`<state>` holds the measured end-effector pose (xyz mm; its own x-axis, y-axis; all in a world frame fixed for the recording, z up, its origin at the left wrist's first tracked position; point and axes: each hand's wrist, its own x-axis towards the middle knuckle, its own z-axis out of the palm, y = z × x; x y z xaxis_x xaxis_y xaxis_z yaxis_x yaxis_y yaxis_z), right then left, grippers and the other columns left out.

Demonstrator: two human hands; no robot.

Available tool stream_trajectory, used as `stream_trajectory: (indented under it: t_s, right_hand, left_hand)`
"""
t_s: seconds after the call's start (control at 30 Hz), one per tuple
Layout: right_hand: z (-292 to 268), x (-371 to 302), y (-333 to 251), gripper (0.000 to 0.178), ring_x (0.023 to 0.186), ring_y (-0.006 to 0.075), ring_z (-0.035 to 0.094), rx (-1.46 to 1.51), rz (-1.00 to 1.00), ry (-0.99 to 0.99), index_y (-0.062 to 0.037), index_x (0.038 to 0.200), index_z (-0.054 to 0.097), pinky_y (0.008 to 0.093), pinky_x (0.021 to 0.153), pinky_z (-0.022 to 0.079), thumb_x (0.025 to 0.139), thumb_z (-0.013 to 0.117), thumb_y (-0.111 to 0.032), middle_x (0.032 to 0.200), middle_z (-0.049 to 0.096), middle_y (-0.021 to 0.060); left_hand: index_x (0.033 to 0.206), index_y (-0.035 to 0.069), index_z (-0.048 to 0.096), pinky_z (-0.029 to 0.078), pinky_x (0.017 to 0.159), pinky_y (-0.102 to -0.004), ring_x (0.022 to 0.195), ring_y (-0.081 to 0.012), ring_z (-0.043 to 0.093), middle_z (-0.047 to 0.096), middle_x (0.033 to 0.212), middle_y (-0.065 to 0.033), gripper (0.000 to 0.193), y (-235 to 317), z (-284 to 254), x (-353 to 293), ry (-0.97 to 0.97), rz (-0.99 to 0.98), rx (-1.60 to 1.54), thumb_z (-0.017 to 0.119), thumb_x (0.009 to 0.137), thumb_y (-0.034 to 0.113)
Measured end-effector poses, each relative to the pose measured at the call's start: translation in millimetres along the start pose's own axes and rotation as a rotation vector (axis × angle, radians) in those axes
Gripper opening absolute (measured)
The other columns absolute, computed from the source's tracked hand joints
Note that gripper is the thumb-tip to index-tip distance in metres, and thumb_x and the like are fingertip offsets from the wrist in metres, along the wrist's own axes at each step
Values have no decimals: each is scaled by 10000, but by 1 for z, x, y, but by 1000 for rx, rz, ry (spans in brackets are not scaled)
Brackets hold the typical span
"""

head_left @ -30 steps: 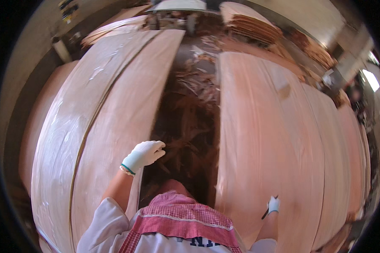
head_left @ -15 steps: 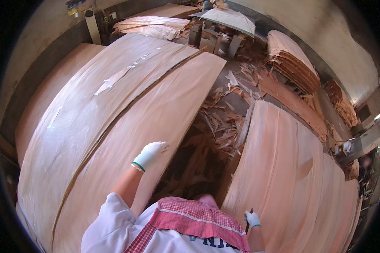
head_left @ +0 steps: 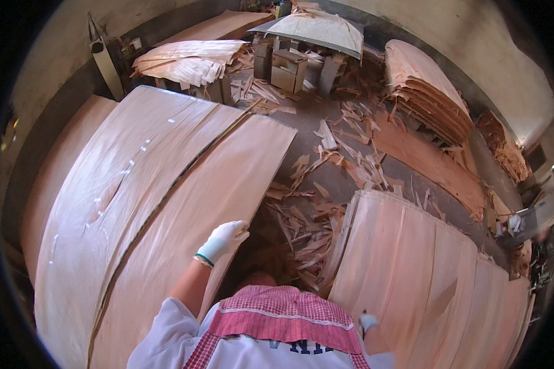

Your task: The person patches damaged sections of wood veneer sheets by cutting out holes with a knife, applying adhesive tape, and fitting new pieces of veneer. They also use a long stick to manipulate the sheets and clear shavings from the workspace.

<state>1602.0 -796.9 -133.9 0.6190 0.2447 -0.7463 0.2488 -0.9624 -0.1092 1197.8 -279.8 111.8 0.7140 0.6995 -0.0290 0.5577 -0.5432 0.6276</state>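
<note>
My left hand (head_left: pixel 223 241), in a white glove with a green cuff, hovers near the right edge of a large veneer sheet (head_left: pixel 184 240). Its fingers are curled together, with nothing seen between them. Lower right, my right hand (head_left: pixel 369 322), also gloved, is closed around a thin dark tool (head_left: pixel 364 312); only its tip shows, so its kind is unclear. Beside that hand lies a stack of pale pink veneer strips (head_left: pixel 406 258). A long, narrow dark stick (head_left: pixel 160 206) runs lengthwise over the left sheet, which bears several small white tape pieces (head_left: pixel 131 163).
Between the two stacks, veneer scraps (head_left: pixel 308 240) litter the dark floor. Farther back stand a covered table (head_left: pixel 317 27) and a low pile of veneer (head_left: pixel 191 58). A thick veneer stack (head_left: pixel 425 83) sits by the right wall, with a flat reddish sheet (head_left: pixel 425 157) before it.
The view has shifted, exposing more of the scrap-strewn floor and the far ends of both stacks. My left hand now sits at the sheet's edge, its fingers more curled. The right still grips the dark tool.
</note>
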Motion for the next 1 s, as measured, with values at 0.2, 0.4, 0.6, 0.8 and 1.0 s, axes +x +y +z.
stream_trajectory:
  t_s: [0.2, 0.4, 0.6, 0.8, 1.0]
  right_hand:
    - [-229, 151, -285, 334, 628, 251, 613, 507, -319, 250, -1, 925, 636, 400, 567, 475, 913, 563, -327, 706, 628, 120]
    - [-340, 263, -481, 328, 653, 237, 600, 374, -669, 352, -11, 982, 600, 375, 581, 485, 915, 595, -332, 794, 642, 109]
    - [-412, 324, -491, 505, 1067, 418, 613, -34, -434, 237, 13, 1105, 657, 470, 882, 475, 885, 565, -433, 1076, 647, 291]
    - [-444, 531, -417, 593, 974, 375, 664, -130, 22, 116, -3, 1048, 692, 468, 834, 526, 894, 441, -517, 1041, 666, 274]
    - [-566, 692, -610, 524, 1047, 402, 627, -291, -158, -170, 5, 1082, 679, 455, 894, 499, 893, 432, -416, 1120, 629, 294]
  left_hand:
    - [1100, 56, 639, 513, 831, -405, 971, -344, 646, 678, 1022, -173, 308, 10, -1, 174, 62, -69, -108, 594, 901, 286]
    - [1106, 52, 647, 520, 827, -407, 956, -342, 657, 684, 1029, -172, 310, -41, 18, 356, 134, -125, -184, 583, 906, 280]
    - [1148, 3, 613, 513, 853, -381, 998, -341, 650, 672, 1072, -196, 320, 3, -27, 551, 110, -97, -234, 591, 921, 227]
    - [1119, 4, 633, 503, 862, -363, 988, -321, 655, 674, 1050, -188, 276, -16, -68, 680, 388, -76, -282, 603, 905, 176]
    - [1157, -17, 612, 499, 900, -367, 1015, -290, 644, 668, 1084, -181, 300, -121, -59, 685, 834, -598, -215, 600, 901, 138]
